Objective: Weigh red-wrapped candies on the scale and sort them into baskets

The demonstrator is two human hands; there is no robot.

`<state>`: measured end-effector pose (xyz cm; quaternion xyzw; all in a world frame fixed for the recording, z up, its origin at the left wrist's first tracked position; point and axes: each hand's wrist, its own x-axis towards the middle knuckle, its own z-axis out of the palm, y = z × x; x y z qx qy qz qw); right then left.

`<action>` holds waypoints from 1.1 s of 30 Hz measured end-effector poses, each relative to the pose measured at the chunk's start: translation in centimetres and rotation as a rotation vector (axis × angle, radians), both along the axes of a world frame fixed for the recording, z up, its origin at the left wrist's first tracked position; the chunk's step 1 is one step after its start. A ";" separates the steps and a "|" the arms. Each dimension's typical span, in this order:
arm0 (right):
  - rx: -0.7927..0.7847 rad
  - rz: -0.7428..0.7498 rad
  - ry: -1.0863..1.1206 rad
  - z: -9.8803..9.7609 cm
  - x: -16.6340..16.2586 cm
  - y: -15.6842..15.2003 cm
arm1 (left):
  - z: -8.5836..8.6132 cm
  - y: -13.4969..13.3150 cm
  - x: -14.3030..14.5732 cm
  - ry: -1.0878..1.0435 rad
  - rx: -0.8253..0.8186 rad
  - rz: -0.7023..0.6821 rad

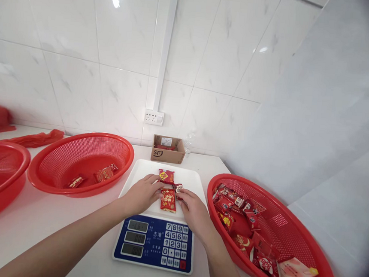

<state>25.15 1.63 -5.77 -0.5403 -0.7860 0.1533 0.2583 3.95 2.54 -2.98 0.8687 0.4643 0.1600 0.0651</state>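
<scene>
Three red snack packets lie on the white pan of a digital scale [136, 177]. My left hand [144, 194] reaches in from the left with fingers spread, its fingertips at the edges of the upper packet [167, 176] and the lower packet [168, 201]. Between and right of those two is a smaller dark red packet with a white label [178, 189]. The fingers of my right hand [194, 208] close on that small packet, partly covering it. The scale's blue keypad panel [155, 243] faces me below both hands.
At right stands a red plastic basket [293, 219] with several packets and a pale card. Two red baskets stand at left, the nearer-to-centre basket [50, 161] holding a few packets. Behind the scale sits a small cardboard box [167, 155]. Red cloth or bag material [39, 138] lies at back left.
</scene>
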 end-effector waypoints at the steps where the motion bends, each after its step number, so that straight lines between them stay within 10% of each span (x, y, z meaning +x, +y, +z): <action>1: 0.001 -0.003 0.001 -0.1 0.0 0.0 | 0.0 -0.2 0.2 0.004 0.000 -0.036; 33: 0.037 -0.045 0.079 1.5 2.2 -2.1 | 0.3 1.5 2.5 0.168 -0.170 -0.149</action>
